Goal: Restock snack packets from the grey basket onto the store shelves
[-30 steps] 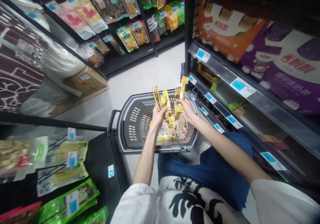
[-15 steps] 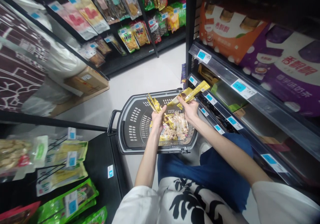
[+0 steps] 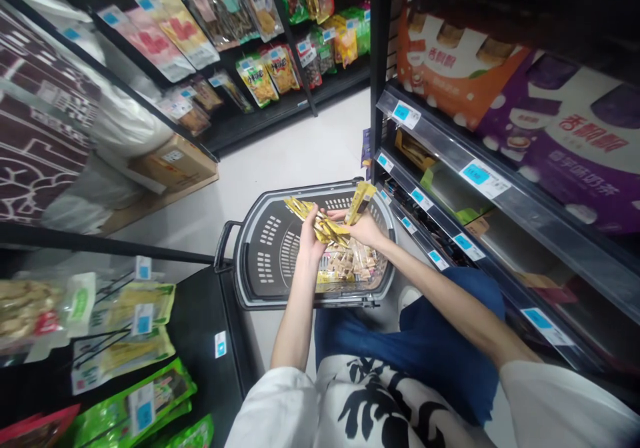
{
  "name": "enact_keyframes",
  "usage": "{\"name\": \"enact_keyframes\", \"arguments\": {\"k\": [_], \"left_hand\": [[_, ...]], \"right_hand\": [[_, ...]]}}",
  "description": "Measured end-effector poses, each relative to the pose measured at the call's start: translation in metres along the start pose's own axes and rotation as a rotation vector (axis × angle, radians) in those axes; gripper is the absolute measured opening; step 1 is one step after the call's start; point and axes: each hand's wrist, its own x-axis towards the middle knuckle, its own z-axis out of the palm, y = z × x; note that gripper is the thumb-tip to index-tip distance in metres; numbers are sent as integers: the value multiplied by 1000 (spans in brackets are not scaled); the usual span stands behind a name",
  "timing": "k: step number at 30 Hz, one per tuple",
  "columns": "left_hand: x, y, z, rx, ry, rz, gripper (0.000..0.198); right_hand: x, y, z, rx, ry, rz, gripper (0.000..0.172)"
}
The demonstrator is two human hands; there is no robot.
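Observation:
Over a dark grey shopping basket (image 3: 260,255) on the floor, my left hand (image 3: 311,235) is closed on a fan of long yellow stick packets (image 3: 306,211). Close beside it, my right hand (image 3: 369,229) is closed on more yellow stick packets (image 3: 361,200), which point up and away. The two bundles nearly touch above the basket's right half. A heap of small pale and yellow packets (image 3: 347,265) lies in the basket under both hands.
Dark store shelves with blue price tags (image 3: 484,176) run along the right, holding large orange and purple bags. Hanging snack packs (image 3: 257,78) line the far shelves and the left rack. A cardboard box (image 3: 173,163) sits on the floor at left. Pale floor stretches ahead.
My right hand has drawn back from the shelf side toward my left hand, its packets swinging from level to upright. The left bundle has tilted to the left.

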Motion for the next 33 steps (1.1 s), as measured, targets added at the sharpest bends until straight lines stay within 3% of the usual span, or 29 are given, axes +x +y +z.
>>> {"name": "enact_keyframes", "arguments": {"k": [3, 6, 11, 14, 18, 21, 24, 28, 31, 33], "left_hand": [[5, 9, -9, -97, 114, 18, 33], [8, 17, -16, -46, 180, 72, 34], [8, 28, -19, 7, 179, 228, 39], [7, 34, -20, 43, 183, 280, 44], [9, 37, -24, 165, 197, 328, 44], [8, 29, -20, 253, 198, 368, 47], [2, 13, -5, 326, 161, 356, 50], [-4, -7, 16, 306, 98, 293, 51], [0, -11, 18, 298, 115, 287, 47], [4, -9, 14, 279, 164, 359, 44]], "right_hand": [[-1, 0, -4, 113, -53, 225, 44], [-7, -5, -8, 184, -133, 366, 45], [-10, -15, -9, 280, -360, 486, 21], [-6, -10, -9, 236, -271, 415, 19], [0, -2, -12, -98, -57, 214, 15], [1, 0, -10, -218, 156, 59, 23], [-2, 1, -3, -252, 280, -49, 26], [-10, 4, 3, -232, 267, -171, 21], [-12, 5, 2, -121, 123, -161, 20], [-11, 6, 0, -7, 63, -106, 24]]}}
